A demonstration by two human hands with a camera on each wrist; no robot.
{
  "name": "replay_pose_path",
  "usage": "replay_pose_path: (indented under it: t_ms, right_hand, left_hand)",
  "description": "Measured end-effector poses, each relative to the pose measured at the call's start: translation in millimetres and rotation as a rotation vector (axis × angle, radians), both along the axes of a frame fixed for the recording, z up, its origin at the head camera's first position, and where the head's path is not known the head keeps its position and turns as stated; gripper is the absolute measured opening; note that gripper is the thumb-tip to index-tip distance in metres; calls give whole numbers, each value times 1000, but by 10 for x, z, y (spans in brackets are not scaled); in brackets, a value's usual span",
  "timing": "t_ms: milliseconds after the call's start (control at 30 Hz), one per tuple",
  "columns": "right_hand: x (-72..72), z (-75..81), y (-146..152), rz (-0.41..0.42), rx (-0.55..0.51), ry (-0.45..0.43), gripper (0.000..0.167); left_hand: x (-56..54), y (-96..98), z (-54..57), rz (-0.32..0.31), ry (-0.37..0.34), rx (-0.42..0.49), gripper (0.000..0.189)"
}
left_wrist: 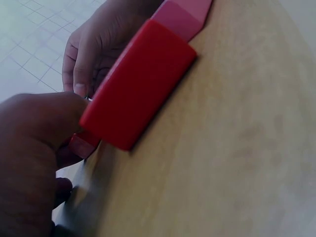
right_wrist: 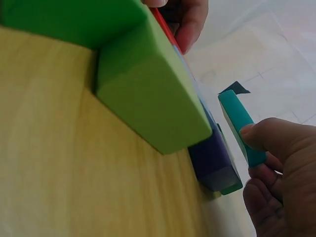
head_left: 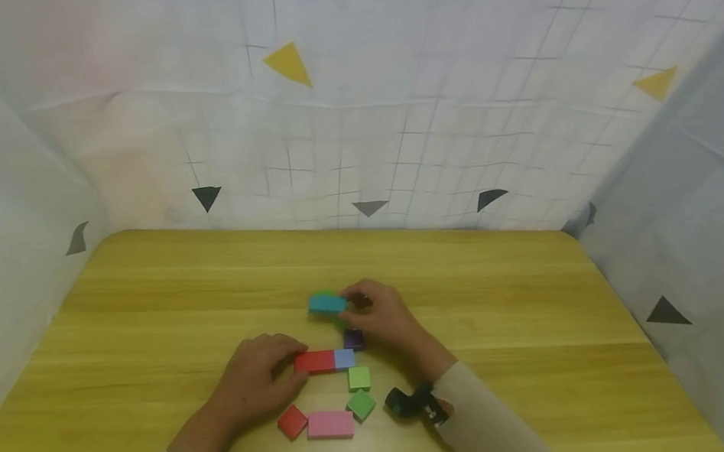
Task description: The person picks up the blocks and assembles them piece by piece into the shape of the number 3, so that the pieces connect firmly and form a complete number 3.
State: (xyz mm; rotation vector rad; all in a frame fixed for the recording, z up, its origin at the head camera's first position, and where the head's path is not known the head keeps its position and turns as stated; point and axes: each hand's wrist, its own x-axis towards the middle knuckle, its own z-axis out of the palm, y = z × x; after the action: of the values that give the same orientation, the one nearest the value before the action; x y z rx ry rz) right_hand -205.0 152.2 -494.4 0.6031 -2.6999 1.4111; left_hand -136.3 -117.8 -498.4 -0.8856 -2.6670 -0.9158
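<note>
My left hand (head_left: 254, 376) pinches the left end of a long red block (head_left: 315, 362) between thumb and finger. A light blue block (head_left: 344, 359) touches that block's right end. In the left wrist view, the end of the long red block (left_wrist: 84, 145) shows between the fingertips. My right hand (head_left: 382, 316) pinches a teal block (head_left: 327, 305), held up off the table in the right wrist view. Beneath the right hand sits a dark purple block (head_left: 353, 340). A green block (head_left: 324, 293) shows just behind the teal one, partly hidden.
Nearer me lie a light green block (head_left: 359, 378), a turned green block (head_left: 362, 405), a pink block (head_left: 330, 425) and a turned red block (head_left: 293, 422). They stand on a wooden table (head_left: 526, 357), with white sheets (head_left: 377, 38) hanging behind and at both sides.
</note>
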Motion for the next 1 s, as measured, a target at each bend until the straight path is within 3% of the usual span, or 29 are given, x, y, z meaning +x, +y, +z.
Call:
replay_pose_path:
  t_ms: [400, 700, 1000]
  right_hand:
    - [-33, -6, 18, -30, 13, -66, 32]
    - [-10, 39, -4, -26, 41, -26, 32]
    - [61, 141, -107, 46, 51, 74, 29]
  left_hand:
    - [7, 2, 10, 4, -1, -13, 33]
    - [12, 8, 22, 8, -13, -16, 33]
    - [-3, 8, 4, 1, 2, -2, 33]
